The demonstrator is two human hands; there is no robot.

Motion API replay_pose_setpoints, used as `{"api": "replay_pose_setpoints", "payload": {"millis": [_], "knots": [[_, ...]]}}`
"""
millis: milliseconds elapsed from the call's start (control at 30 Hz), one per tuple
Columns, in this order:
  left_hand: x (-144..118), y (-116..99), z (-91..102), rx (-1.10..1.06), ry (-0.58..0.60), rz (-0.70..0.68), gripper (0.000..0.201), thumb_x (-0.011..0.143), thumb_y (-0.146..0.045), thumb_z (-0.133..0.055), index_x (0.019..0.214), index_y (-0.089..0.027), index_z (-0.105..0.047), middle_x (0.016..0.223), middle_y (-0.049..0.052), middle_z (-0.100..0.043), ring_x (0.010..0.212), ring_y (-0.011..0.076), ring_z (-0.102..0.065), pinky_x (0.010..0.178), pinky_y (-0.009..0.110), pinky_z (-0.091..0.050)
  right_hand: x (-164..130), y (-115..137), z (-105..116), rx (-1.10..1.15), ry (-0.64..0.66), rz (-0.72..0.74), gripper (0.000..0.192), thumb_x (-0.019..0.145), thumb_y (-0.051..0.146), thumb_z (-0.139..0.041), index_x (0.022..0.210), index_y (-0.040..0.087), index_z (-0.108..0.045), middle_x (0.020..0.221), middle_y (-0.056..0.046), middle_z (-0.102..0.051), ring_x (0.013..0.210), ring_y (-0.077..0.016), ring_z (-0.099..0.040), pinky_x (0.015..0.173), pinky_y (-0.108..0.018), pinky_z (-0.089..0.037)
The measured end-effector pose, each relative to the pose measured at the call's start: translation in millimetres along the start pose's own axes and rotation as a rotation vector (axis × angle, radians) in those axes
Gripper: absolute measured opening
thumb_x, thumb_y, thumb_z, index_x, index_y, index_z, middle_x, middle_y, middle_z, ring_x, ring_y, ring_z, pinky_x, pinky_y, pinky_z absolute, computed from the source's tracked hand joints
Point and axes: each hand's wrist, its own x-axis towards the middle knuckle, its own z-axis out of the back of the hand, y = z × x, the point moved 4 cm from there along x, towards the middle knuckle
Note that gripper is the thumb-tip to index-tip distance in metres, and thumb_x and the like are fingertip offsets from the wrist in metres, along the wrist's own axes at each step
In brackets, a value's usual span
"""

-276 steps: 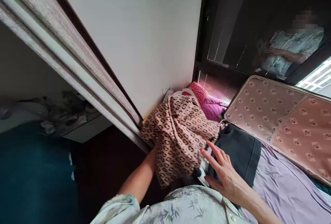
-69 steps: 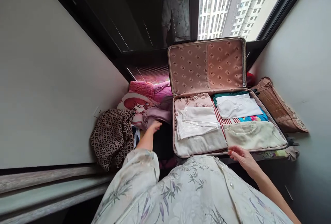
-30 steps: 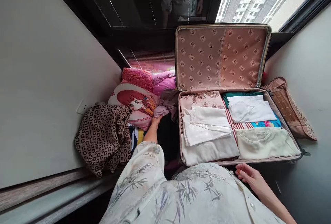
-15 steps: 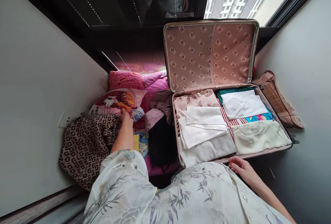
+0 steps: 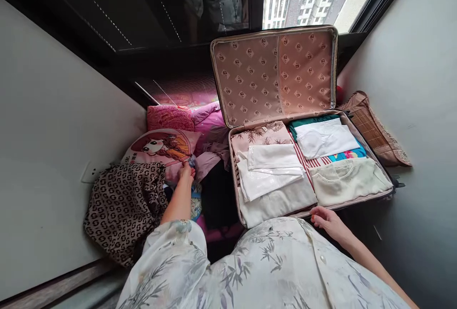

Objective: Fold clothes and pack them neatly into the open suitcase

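Observation:
My left hand (image 5: 186,173) reaches into a heap of clothes and is closed on a bunched blue-and-white cloth (image 5: 192,162). Beside it lie a pink pillow (image 5: 157,147) with a cartoon girl and a brown patterned fabric bundle (image 5: 124,204). Black clothing (image 5: 218,194) is just right of the forearm. My right hand (image 5: 326,221) rests by the front edge of an open suitcase (image 5: 274,78), its fingers loosely bent and apart from the thumb, with nothing visible in them. Inside the suitcase are folded white cloths (image 5: 274,159), a cream top (image 5: 352,183) and a pink leaf-print garment (image 5: 262,135).
The suitcase lid stands raised against the dark window frame (image 5: 160,56). A brown woven cushion (image 5: 374,128) leans at the right wall. A red-pink cushion (image 5: 167,117) sits at the back left. A wall socket (image 5: 92,172) is on the left wall.
My left hand has moved right and slightly down from the pillow's lower edge and closed on the blue-and-white cloth. The view has shifted slightly. My right hand stays by the suitcase edge.

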Motion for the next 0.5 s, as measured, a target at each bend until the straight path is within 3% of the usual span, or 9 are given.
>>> {"api": "replay_pose_setpoints", "payload": {"millis": [133,233,333,400,500], "knots": [[-57.5,-29.2,-11.1,-0.009,-0.015,-0.059,0.043,0.101,-0.039,-0.044,0.122,-0.007,-0.065,0.111,0.017,-0.07,0.1,0.03,-0.069,0.092,0.046,-0.055,26.2,15.0,14.5,-0.049,-0.008,0.091,0.031,0.071,0.047,-0.061,0.088,0.021,-0.064,0.071,0.0,-0.066,0.065,-0.0173,-0.06,0.068,-0.032,-0.049],[-124.3,-70.9,-37.0,-0.015,0.168,-0.395,0.034,0.093,-0.039,-0.06,0.119,-0.019,-0.069,0.123,0.011,-0.067,0.111,0.0268,-0.065,0.1,0.042,-0.052,56.9,42.3,30.0,-0.174,-0.089,0.222,0.025,0.073,0.043,-0.056,0.083,0.022,-0.065,0.072,-0.001,-0.067,0.066,-0.0181,-0.062,0.069,-0.033,-0.05],[-187.8,-111.5,-67.3,0.135,0.38,-0.774,0.035,0.088,-0.033,-0.068,0.122,-0.023,-0.07,0.129,0.012,-0.063,0.123,0.0304,-0.057,0.107,0.046,-0.046,91.6,74.1,42.0,-0.354,-0.186,0.328,0.02,0.079,0.038,-0.052,0.078,0.023,-0.065,0.071,-0.003,-0.068,0.069,-0.0197,-0.063,0.071,-0.033,-0.048],[-209.3,-130.1,-83.6,0.288,0.418,-0.865,0.043,0.086,-0.03,-0.07,0.128,-0.025,-0.068,0.136,0.013,-0.059,0.127,0.0334,-0.052,0.109,0.049,-0.043,113.2,91.1,44.3,-0.443,-0.233,0.377,0.018,0.081,0.035,-0.053,0.08,0.022,-0.065,0.077,-0.005,-0.07,0.075,-0.0208,-0.064,0.073,-0.033,-0.048],[-213.0,-150.8,-99.6,0.461,0.404,-0.872,0.046,0.088,-0.025,-0.066,0.134,-0.026,-0.064,0.139,0.015,-0.057,0.126,0.0356,-0.051,0.107,0.051,-0.04,138.6,105.2,38.6,-0.518,-0.245,0.44,0.024,0.081,0.037,-0.061,0.097,0.021,-0.067,0.09,-0.006,-0.072,0.083,-0.0216,-0.065,0.078,-0.032,-0.048]]}}
